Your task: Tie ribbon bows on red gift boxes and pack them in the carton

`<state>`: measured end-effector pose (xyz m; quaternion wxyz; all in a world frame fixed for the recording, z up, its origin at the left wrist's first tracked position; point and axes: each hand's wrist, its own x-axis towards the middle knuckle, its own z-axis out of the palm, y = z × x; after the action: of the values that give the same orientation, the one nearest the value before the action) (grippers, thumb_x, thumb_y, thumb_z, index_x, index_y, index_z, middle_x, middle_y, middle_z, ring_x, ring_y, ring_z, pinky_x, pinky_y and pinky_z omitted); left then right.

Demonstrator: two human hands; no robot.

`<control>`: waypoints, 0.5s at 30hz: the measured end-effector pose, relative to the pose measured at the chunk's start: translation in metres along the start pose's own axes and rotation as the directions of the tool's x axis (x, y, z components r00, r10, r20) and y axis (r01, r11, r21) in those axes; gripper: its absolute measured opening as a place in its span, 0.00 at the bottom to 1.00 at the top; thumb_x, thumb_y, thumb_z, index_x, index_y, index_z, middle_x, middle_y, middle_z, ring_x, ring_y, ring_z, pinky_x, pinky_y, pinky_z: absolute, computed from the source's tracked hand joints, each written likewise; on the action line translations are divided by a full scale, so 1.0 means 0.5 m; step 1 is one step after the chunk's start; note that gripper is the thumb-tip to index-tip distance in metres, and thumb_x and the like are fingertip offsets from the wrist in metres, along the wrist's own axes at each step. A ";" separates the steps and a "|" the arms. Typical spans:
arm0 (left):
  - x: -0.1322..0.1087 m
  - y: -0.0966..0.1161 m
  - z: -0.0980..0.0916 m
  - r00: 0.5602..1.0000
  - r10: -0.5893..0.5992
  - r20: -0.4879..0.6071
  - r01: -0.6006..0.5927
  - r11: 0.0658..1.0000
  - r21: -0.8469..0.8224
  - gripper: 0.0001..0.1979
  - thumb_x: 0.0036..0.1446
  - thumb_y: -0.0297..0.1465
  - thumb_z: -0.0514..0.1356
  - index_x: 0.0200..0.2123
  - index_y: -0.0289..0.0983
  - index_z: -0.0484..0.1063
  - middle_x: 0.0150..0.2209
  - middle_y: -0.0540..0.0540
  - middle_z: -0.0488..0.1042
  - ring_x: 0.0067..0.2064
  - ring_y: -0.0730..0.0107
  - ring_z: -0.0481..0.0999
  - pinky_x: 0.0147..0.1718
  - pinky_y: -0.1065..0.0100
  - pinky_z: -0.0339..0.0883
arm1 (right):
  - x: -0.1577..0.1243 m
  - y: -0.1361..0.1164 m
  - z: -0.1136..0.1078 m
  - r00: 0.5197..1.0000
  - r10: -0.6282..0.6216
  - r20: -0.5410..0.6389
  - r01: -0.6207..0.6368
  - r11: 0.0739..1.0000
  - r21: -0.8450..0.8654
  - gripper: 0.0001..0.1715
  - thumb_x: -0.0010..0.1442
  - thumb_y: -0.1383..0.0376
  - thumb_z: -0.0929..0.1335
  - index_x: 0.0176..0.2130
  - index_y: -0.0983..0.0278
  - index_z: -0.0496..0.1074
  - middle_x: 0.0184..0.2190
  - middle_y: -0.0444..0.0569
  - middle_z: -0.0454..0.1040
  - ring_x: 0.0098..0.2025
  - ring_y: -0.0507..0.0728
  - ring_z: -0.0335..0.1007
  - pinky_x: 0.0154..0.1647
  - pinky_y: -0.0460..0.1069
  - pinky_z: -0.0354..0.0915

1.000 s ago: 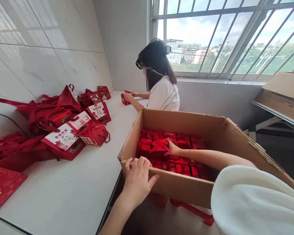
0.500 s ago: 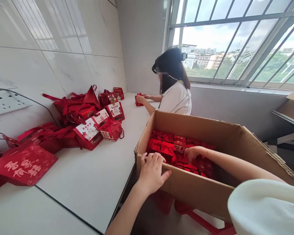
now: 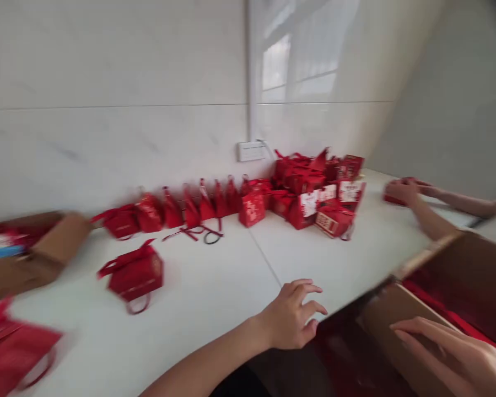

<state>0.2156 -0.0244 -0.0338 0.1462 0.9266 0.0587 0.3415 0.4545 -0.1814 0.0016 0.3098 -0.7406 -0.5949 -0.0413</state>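
My left hand hovers at the front edge of the white table, its fingers loosely bent and apart, with nothing in them. At the lower right, my right hand is in front of the wall of a cardboard box, fingers stretched out and no object visible in them. Red goods show inside that box, mostly hidden by its walls. On the table ahead lie a red gift box with a ribbon and handle loop, and a blurred red gift box at the near left.
Several red gift boxes stand along the wall, ending in a heap on the right. An open carton sits at the left. Far right, a co-worker's hands hold a red box. A socket strip is on the wall.
My view has swung left and blurred. My left hand has let go of the carton's rim. My right hand has come up out of the carton.
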 end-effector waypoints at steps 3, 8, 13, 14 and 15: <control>-0.105 -0.040 -0.164 0.964 -0.162 -0.211 0.185 0.978 0.096 0.11 0.53 0.23 0.53 0.41 0.39 0.67 0.45 0.43 0.70 0.51 0.64 0.68 0.50 0.62 0.65 | 0.085 -0.136 0.121 0.892 -0.271 0.361 0.188 0.950 0.248 0.13 0.59 0.53 0.62 0.31 0.51 0.73 0.27 0.45 0.78 0.25 0.57 0.74 0.25 0.49 0.70; -0.323 -0.084 -0.397 0.397 -0.524 -0.754 0.705 0.700 -0.115 0.09 0.53 0.29 0.56 0.40 0.39 0.65 0.45 0.42 0.69 0.51 0.60 0.68 0.53 0.56 0.60 | 0.192 -0.399 0.274 0.637 -0.571 0.518 0.207 0.774 0.598 0.15 0.62 0.58 0.61 0.34 0.60 0.73 0.31 0.47 0.77 0.31 0.55 0.72 0.33 0.48 0.67; -0.448 -0.167 -0.475 -0.098 -0.719 -0.688 0.749 0.403 -0.527 0.14 0.55 0.37 0.52 0.44 0.38 0.62 0.51 0.39 0.67 0.56 0.56 0.64 0.53 0.54 0.59 | 0.247 -0.624 0.437 0.753 -0.500 0.428 -0.015 0.638 0.770 0.10 0.58 0.61 0.64 0.36 0.62 0.73 0.40 0.50 0.75 0.43 0.57 0.70 0.43 0.50 0.66; -0.453 -0.182 -0.475 -0.106 -0.753 -0.650 0.734 0.382 -0.561 0.15 0.56 0.39 0.51 0.44 0.38 0.63 0.50 0.38 0.68 0.55 0.56 0.66 0.51 0.55 0.61 | 0.257 -0.662 0.467 0.775 -0.469 0.422 -0.038 0.633 0.773 0.12 0.59 0.61 0.63 0.39 0.63 0.72 0.45 0.51 0.73 0.47 0.57 0.69 0.45 0.50 0.66; -0.451 -0.193 -0.472 -0.098 -0.788 -0.608 0.719 0.367 -0.591 0.16 0.56 0.40 0.51 0.43 0.37 0.63 0.48 0.39 0.70 0.53 0.57 0.68 0.50 0.56 0.63 | 0.268 -0.695 0.494 0.791 -0.438 0.427 -0.065 0.633 0.771 0.14 0.60 0.60 0.62 0.42 0.63 0.71 0.47 0.53 0.72 0.48 0.57 0.68 0.43 0.50 0.67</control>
<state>-0.1100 0.0749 -0.0321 0.2948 0.4183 0.6180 0.5968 0.1022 0.0935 0.0026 0.3849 -0.4494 -0.6986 0.4023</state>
